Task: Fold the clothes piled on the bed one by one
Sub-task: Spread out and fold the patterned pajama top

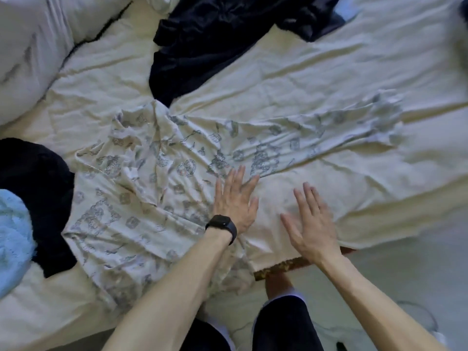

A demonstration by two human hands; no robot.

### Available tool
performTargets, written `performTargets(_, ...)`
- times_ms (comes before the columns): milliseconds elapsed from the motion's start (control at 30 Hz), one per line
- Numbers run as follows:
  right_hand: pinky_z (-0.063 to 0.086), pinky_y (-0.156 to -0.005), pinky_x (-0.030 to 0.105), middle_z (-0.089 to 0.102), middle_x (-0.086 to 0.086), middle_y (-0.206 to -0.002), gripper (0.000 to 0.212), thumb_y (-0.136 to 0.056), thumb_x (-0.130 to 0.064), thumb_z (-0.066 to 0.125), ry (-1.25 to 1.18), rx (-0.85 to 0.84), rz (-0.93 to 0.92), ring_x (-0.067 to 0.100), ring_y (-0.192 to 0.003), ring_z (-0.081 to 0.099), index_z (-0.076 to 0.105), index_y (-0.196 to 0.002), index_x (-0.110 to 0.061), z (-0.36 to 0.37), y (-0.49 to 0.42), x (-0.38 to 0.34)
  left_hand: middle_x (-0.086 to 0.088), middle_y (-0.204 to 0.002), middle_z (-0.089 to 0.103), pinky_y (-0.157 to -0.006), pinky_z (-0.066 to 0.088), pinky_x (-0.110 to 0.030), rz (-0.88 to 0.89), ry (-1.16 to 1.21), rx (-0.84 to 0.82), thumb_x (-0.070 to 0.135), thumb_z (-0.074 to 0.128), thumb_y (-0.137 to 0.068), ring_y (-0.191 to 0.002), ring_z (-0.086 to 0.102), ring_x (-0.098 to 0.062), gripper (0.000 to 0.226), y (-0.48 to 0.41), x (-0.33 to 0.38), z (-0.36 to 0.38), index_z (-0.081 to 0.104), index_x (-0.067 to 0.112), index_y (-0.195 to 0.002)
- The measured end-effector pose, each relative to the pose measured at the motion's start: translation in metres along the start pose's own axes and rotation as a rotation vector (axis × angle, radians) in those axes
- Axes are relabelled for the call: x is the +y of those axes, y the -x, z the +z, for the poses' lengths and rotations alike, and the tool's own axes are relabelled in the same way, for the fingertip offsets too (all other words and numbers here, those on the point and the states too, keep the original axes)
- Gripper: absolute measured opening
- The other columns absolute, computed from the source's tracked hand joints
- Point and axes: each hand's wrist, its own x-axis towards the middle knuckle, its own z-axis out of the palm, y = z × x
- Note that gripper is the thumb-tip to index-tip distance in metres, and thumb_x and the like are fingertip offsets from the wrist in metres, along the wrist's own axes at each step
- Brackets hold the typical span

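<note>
A cream garment with a grey printed pattern (pixel 157 173) lies crumpled and spread across the cream bed sheet (pixel 329 72), one long part stretching to the right. My left hand (pixel 235 201), with a black watch on the wrist, lies flat with straight fingers on the garment's right edge. My right hand (pixel 311 219) is open with fingers spread, just over the bare sheet beside the garment; whether it touches the sheet is unclear.
A dark navy garment (pixel 202 41) lies bunched at the top centre. A black garment (pixel 38 188) and a light blue fluffy cloth (pixel 12 236) sit at the left. White pillows (pixel 30 46) fill the top left. The bed's edge (pixel 283 267) and pale floor are at lower right.
</note>
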Motion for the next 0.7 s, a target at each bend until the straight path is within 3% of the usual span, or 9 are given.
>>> performTargets(133,0.012,-0.125,0.040,0.022,0.012,-0.168,0.067,-0.102,-0.042,0.054,-0.100,0.213,0.128,0.027,-0.155,0.018,0.035,-0.157,-0.009,-0.068,-0.070,0.077,0.004,-0.166,-0.020,-0.117,-0.019,-0.049,0.083,-0.083,-0.030,0.047,0.026,-0.104,-0.153,-0.017,-0.022,0.061,-0.060,0.080,-0.002,-0.005,0.043,-0.157)
performTargets(267,0.017,-0.123,0.041,0.032,0.019,-0.160,0.077,-0.098,-0.046,0.061,-0.276,0.375,0.393,0.031,-0.150,0.026,0.033,-0.155,-0.004,-0.121,-0.140,0.144,0.006,-0.156,-0.032,-0.111,-0.024,-0.049,0.015,-0.110,-0.094,0.057,0.021,-0.102,-0.151,-0.024,-0.024,0.064,-0.104,0.109,0.000,-0.013,0.045,-0.155)
performTargets(400,0.035,-0.113,0.040,0.054,0.013,-0.138,0.071,-0.086,-0.053,0.074,-0.502,0.332,0.600,0.032,-0.133,0.047,0.050,-0.136,-0.009,-0.149,-0.190,0.178,0.005,-0.157,-0.034,-0.116,-0.015,-0.059,-0.001,-0.139,-0.243,0.066,0.018,-0.099,-0.149,-0.028,-0.026,0.067,-0.121,0.105,0.002,-0.020,0.049,-0.152)
performTargets(500,0.054,-0.096,0.045,0.070,0.007,-0.108,0.045,-0.080,-0.041,0.080,-0.745,0.258,0.616,0.030,-0.108,0.067,0.065,-0.112,-0.013,-0.160,-0.200,0.174,0.007,-0.165,-0.018,-0.120,-0.005,-0.059,-0.014,-0.061,-0.278,0.067,0.028,-0.097,-0.153,-0.018,-0.024,0.068,-0.124,0.107,-0.014,-0.003,0.050,-0.156)
performTargets(533,0.057,-0.088,0.043,0.071,0.003,-0.095,0.029,-0.081,-0.039,0.077,-0.754,0.281,0.583,0.029,-0.097,0.069,0.068,-0.099,-0.018,-0.163,-0.198,0.168,0.006,-0.168,-0.006,-0.121,0.002,-0.056,-0.023,0.013,-0.270,0.068,0.032,-0.096,-0.154,-0.008,-0.024,0.067,-0.125,0.111,-0.023,0.012,0.047,-0.157)
performTargets(600,0.052,-0.074,0.030,0.065,-0.011,-0.076,0.008,-0.083,-0.033,0.070,-0.742,0.359,0.495,0.015,-0.078,0.064,0.064,-0.088,-0.030,-0.170,-0.186,0.145,-0.003,-0.160,0.034,-0.117,0.027,-0.044,-0.101,0.322,-0.228,0.071,0.040,-0.092,-0.148,0.029,-0.026,0.066,-0.127,0.121,-0.051,0.049,0.033,-0.145)
performTargets(633,0.048,-0.071,0.025,0.063,-0.018,-0.071,0.014,-0.082,-0.028,0.066,-0.750,0.383,0.416,0.004,-0.071,0.060,0.064,-0.092,-0.038,-0.172,-0.176,0.127,-0.005,-0.147,0.053,-0.106,0.040,-0.039,-0.198,0.580,-0.208,0.074,0.043,-0.090,-0.134,0.050,-0.028,0.066,-0.126,0.124,-0.068,0.061,0.026,-0.132)
performTargets(700,0.043,-0.068,0.015,0.060,-0.027,-0.070,0.036,-0.080,-0.020,0.061,-0.706,0.378,0.153,-0.005,-0.069,0.057,0.069,-0.106,-0.043,-0.171,-0.148,0.082,-0.008,-0.126,0.069,-0.089,0.056,-0.037,-0.406,1.146,-0.266,0.077,0.047,-0.087,-0.107,0.070,-0.028,0.070,-0.122,0.122,-0.098,0.066,0.017,-0.120)
